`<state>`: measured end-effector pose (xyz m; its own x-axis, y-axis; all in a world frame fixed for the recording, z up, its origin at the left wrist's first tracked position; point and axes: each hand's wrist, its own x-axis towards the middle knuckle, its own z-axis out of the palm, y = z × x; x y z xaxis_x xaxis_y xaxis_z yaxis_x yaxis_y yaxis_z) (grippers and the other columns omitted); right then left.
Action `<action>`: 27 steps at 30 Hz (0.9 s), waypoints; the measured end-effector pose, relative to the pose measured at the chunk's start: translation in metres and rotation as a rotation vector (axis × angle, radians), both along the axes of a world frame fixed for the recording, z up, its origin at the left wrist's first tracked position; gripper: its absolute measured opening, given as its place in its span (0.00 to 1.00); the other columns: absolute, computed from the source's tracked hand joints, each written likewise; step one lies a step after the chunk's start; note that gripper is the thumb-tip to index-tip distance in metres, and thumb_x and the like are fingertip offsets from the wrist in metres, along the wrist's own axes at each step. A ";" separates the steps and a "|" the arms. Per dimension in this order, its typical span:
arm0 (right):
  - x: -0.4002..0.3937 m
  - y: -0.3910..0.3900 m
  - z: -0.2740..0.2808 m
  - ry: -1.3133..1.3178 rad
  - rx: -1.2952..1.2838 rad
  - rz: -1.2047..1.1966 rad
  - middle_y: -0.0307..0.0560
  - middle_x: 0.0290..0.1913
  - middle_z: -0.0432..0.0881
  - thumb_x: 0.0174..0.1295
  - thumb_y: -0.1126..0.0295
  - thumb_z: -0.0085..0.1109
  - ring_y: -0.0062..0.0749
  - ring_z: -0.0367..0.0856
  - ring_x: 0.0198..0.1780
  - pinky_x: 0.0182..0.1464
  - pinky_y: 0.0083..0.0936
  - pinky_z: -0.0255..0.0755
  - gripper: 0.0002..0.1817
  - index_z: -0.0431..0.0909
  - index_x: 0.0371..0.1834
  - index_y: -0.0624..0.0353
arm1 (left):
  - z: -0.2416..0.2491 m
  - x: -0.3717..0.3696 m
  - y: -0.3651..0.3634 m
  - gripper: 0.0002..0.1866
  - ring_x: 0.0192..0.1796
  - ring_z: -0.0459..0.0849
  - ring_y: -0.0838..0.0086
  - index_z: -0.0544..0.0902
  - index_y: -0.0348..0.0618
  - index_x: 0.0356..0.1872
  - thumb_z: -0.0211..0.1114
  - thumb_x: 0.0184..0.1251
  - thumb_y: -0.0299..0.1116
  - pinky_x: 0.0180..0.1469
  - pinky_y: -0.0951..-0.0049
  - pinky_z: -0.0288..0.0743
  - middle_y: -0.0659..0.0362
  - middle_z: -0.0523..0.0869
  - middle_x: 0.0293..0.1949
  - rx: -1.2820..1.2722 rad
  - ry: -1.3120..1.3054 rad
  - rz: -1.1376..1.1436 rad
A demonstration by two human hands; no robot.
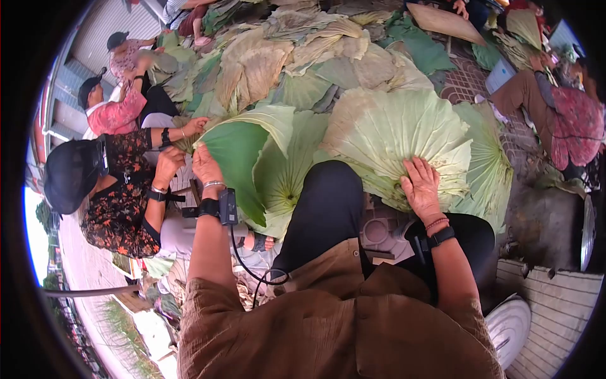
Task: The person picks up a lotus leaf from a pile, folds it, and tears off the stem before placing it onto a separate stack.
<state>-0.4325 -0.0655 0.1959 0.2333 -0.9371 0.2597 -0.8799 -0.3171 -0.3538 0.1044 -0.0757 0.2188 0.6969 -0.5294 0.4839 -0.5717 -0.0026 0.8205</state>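
My left hand is closed on the edge of a folded lotus leaf, dark green on one face and pale on the other. That leaf hangs down beside my left knee. On my right, a broad pale lotus leaf lies spread over my right leg. My right hand rests flat on it near its centre, fingers stretched out. Beneath and between these are more pale leaves, one with a dark centre where the veins meet.
A large heap of dried and green leaves covers the ground ahead. A person in a dark cap sits close on my left, hands near my left hand. Others sit around the heap, one in a red top at right. A round lid stands at lower right.
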 end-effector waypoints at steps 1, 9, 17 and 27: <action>-0.001 0.001 -0.001 -0.006 0.011 0.009 0.49 0.65 0.65 0.62 0.54 0.47 0.44 0.58 0.67 0.68 0.45 0.44 0.25 0.69 0.61 0.50 | 0.028 -0.010 -0.004 0.20 0.28 0.74 0.75 0.79 0.32 0.36 0.52 0.71 0.43 0.34 0.73 0.71 0.53 0.82 0.28 -0.001 0.026 -0.013; -0.004 0.006 0.007 -0.007 0.108 -0.002 0.46 0.67 0.63 0.63 0.50 0.44 0.42 0.53 0.70 0.69 0.46 0.42 0.26 0.68 0.62 0.47 | 0.156 -0.172 -0.053 0.18 0.31 0.75 0.77 0.78 0.34 0.45 0.53 0.71 0.41 0.36 0.76 0.71 0.59 0.81 0.30 -0.132 -0.130 -0.319; -0.021 0.001 0.017 -0.545 0.134 -0.076 0.54 0.60 0.71 0.64 0.52 0.44 0.48 0.63 0.64 0.68 0.41 0.49 0.27 0.69 0.60 0.59 | 0.083 -0.359 -0.030 0.19 0.47 0.78 0.60 0.74 0.38 0.52 0.62 0.62 0.35 0.50 0.66 0.72 0.50 0.78 0.45 0.148 -0.244 -1.003; -0.058 -0.008 0.046 -2.043 0.453 -0.357 0.49 0.57 0.70 0.56 0.71 0.52 0.37 0.75 0.51 0.49 0.31 0.70 0.40 0.43 0.71 0.61 | 0.045 -0.398 -0.018 0.18 0.48 0.76 0.54 0.76 0.40 0.51 0.62 0.60 0.34 0.50 0.62 0.71 0.50 0.79 0.44 0.312 -0.535 -1.196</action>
<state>-0.4908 -0.0735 0.2418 -0.1744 -0.9211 -0.3482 0.7637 0.0967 -0.6383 -0.2939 -0.0937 0.2636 -0.5014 -0.8122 0.2981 -0.6015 0.5749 0.5546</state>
